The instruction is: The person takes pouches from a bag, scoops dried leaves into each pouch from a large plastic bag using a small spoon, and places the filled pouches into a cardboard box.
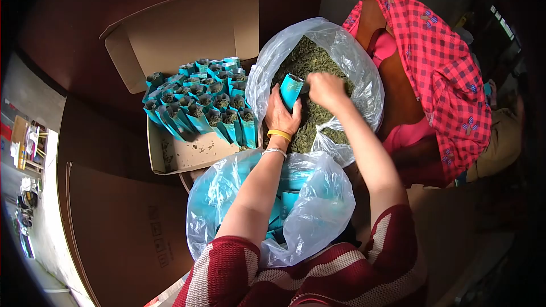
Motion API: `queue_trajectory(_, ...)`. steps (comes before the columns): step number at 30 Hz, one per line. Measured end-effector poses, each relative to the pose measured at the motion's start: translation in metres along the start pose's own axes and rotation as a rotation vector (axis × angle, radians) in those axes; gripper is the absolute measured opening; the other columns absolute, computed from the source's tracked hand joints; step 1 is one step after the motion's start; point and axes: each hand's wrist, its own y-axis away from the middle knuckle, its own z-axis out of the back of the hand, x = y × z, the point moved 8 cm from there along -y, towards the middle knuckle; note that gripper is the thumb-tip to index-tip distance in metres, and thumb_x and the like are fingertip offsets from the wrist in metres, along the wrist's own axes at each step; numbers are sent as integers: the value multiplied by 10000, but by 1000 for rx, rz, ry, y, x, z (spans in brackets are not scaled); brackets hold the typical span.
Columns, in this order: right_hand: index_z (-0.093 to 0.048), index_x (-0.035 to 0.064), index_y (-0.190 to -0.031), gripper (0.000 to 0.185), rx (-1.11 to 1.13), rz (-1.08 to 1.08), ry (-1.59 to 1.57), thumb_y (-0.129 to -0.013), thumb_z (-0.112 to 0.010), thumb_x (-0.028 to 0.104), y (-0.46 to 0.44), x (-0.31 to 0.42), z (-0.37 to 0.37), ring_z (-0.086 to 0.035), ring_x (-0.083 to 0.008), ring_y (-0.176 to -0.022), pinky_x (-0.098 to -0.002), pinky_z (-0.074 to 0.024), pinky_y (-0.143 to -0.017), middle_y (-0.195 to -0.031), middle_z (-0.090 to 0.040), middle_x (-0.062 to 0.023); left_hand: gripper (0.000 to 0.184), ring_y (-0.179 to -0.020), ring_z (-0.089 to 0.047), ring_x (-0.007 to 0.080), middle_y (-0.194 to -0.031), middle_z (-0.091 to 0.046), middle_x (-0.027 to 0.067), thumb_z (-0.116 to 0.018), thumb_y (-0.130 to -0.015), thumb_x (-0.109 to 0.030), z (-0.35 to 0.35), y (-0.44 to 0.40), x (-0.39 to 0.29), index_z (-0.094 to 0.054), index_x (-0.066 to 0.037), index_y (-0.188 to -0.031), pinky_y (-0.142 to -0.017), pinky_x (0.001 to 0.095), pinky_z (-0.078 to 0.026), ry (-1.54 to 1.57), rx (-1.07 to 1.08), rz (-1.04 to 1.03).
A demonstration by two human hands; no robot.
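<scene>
My left hand (281,112) holds a teal packet (290,91) upright, slightly tilted, above a clear plastic bag (364,74) of dried green leaves (315,113). At the packet's open top, on its right side, is my right hand (326,90), its fingers closed; part of a dark object shows at the fingertips, too small to name. Many filled teal packets (196,99) stand close together in an open cardboard box (170,162) on the left. Nearer my body, a second clear bag (324,193) contains more teal packets (289,200).
A red checked cloth (438,68) drapes over a brown chair (398,91) to the right of the leaf bag. Large brown cardboard (114,210) stands at the lower left. Loose leaf bits lie in the box's near part. Assorted items stand on the floor at the far left.
</scene>
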Motion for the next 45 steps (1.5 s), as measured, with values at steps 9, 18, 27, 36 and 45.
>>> queue_trajectory(9, -683, 74, -1046, 224, -115, 60, -482, -874, -541, 102, -11, -27, -5, -679, -326, -915, -421, -532, -804, -948, -702, -174, 704, -1093, -538, 435, -1196, -555, 275, -674, -810, -319, 2, 0, -3, -380, 15, -1355, -956, 467, -418, 2, 5, 11)
queue_trajectory(18, -671, 63, -1041, 199, -227, 45, -99, -888, -550, 102, 15, -4, 59, -688, -328, -867, -431, -538, -762, -894, -704, -179, 696, -1113, -527, 437, -1213, -545, 282, -662, -825, -329, 3, 0, -3, -381, 19, -1358, -968, 466, -411, 14, 26, 33)
queue_trajectory(27, -679, 96, -1066, 220, 58, -49, -315, -881, -563, 120, -15, -14, -41, -692, -305, -837, -442, -542, -688, -925, -700, -183, 663, -1106, -528, 444, -1199, -544, 294, -638, -854, -327, 6, 2, -2, -382, 26, -1353, -967, 467, -413, 19, -42, -12)
queue_trajectory(36, -660, 82, -1123, 248, -159, 122, -532, -911, -542, 132, 13, -12, 49, -683, -337, -869, -455, -540, -665, -921, -688, -215, 654, -1097, -530, 439, -1186, -546, 285, -632, -857, -328, 4, 1, -4, -383, 22, -1349, -955, 471, -415, 39, -32, -21)
queue_trajectory(45, -677, 64, -1035, 215, 87, 48, 67, -905, -531, 153, 2, 1, -21, -678, -370, -881, -460, -534, -779, -947, -692, -200, 667, -1120, -520, 441, -1222, -530, 285, -613, -868, -353, 2, 1, 0, -371, 20, -1365, -966, 471, -413, 35, -44, -25)
